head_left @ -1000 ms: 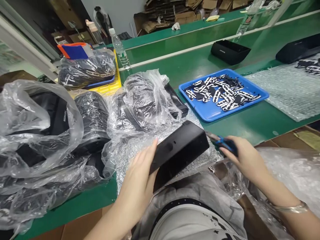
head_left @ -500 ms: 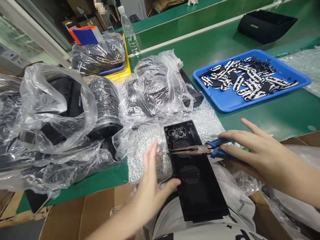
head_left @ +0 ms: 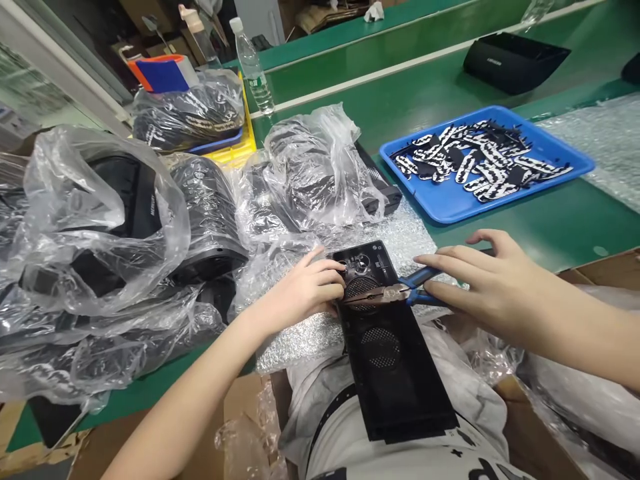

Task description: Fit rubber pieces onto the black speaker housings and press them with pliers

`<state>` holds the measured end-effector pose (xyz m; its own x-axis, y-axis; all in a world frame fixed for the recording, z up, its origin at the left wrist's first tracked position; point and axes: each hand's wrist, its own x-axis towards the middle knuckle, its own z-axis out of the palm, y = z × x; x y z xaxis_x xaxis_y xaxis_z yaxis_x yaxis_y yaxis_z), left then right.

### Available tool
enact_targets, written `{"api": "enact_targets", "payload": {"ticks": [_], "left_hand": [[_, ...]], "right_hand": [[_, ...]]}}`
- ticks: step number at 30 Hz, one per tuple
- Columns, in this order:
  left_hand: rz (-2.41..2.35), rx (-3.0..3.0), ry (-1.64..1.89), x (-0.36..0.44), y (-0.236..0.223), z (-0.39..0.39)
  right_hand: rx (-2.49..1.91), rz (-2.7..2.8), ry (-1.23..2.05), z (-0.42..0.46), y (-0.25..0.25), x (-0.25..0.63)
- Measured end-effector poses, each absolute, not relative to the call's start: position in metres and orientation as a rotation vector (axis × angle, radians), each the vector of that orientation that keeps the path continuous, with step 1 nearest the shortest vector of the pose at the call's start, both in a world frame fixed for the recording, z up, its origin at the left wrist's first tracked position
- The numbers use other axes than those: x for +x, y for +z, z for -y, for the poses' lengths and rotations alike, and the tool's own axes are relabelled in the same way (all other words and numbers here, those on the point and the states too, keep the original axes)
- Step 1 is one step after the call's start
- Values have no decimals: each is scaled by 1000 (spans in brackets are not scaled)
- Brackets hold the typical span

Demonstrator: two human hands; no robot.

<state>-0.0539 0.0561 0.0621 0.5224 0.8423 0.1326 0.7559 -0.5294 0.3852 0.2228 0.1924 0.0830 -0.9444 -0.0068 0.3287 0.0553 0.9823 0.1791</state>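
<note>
A long black plastic housing [head_left: 400, 380] with round perforated speaker grilles rests over my lap, its far end on the bubble wrap [head_left: 300, 343]. My left hand [head_left: 315, 287] is closed at its upper left edge, fingers bent over the rim; the thumb is hidden. My right hand [head_left: 480, 273] grips long-nose pliers [head_left: 417, 288] by their blue handles. The pliers lie level across the upper grille, their tips close to my left fingertips at the edge. Whether the jaws hold anything is too small to tell.
A blue tray [head_left: 445, 212] of black-and-white striped parts stands at the right. Plastic-bagged black housings [head_left: 205, 200] fill the left. Farther back are a water bottle [head_left: 255, 73] and another black housing [head_left: 515, 63]. Open cardboard boxes [head_left: 235, 407] sit below the table edge.
My left hand has moved up from beside the housing's middle to its upper left edge, and its fingers have closed there. The pliers stay across the upper grille.
</note>
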Motion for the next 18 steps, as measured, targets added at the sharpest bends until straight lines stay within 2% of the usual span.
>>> {"api": "enact_targets", "payload": {"ticks": [7, 18], "left_hand": [[-1252, 2411, 580, -53, 62, -63], [-1220, 2333, 576, -52, 65, -65]], "right_hand": [[-40, 2800, -247, -193, 83, 225], [28, 2829, -272, -198, 80, 221]]}}
